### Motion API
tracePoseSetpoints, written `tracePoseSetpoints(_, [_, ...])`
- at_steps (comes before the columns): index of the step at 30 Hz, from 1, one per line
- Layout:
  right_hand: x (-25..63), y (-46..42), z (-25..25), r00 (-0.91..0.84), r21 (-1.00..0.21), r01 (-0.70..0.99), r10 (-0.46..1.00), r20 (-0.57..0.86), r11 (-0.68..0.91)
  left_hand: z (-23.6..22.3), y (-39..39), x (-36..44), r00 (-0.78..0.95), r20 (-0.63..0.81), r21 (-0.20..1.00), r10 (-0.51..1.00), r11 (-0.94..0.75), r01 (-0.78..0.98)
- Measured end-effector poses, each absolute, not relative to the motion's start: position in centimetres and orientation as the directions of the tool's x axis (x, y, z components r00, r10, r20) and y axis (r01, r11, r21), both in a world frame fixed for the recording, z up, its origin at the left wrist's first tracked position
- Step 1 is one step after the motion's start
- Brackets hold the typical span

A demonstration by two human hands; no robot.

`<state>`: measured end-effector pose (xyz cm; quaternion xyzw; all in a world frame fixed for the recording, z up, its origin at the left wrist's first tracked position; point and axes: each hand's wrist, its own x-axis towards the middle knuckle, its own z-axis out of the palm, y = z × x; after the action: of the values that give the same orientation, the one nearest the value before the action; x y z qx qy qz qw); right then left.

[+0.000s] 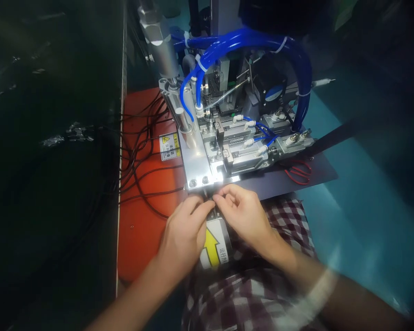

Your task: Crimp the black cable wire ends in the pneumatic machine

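Both hands meet at the near end of a machine's metal block point(197, 165), just below its two bolts. My left hand point(188, 223) is closed there, fingers curled under the block's edge and thumb pointing inward. My right hand point(243, 209) is pinched beside it, thumb and forefinger close together next to the left thumb. Whatever lies between the fingertips is too small or hidden to make out. Under the hands runs a narrow track point(213, 214), and in front of it is a white plate with a yellow arrow point(211, 248).
Blue air hoses point(248, 39) arch over the machine's small cylinders point(244, 156). Black cables point(138, 161) cross the orange panel point(145, 243) at left, near a warning label point(170, 147). Red-handled pliers or scissors point(299, 174) lie at right. Checked cloth point(255, 294) covers the lap.
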<state>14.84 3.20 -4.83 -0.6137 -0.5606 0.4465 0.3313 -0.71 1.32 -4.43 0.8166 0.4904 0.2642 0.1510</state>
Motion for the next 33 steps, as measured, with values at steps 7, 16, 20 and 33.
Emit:
tracePoseSetpoints(7, [14.0,3.0,-5.0,0.057,-0.926,0.315,0.978,-0.202,-0.209,-4.2,1.5,-0.5,0.373,0.305,0.512,0.876,-0.481,0.711])
tracePoseSetpoints(16, [14.3,2.5,-6.4,0.007,-0.97,0.12,0.977,-0.213,-0.212,-4.5,1.4,-0.8,0.376,0.301,0.502,0.876,-0.481,0.719])
tracePoseSetpoints(20, [14.4,2.4,-6.5,-0.018,-0.974,0.062,0.975,-0.221,-0.219,-4.6,1.4,-0.8,0.371,0.286,0.515,0.884,-0.468,0.719])
tracePoseSetpoints(33, [15.2,2.9,-6.1,-0.069,-0.928,-0.018,0.927,-0.369,-0.371,-4.4,1.3,-0.7,0.367,0.289,0.521,0.884,-0.467,0.714])
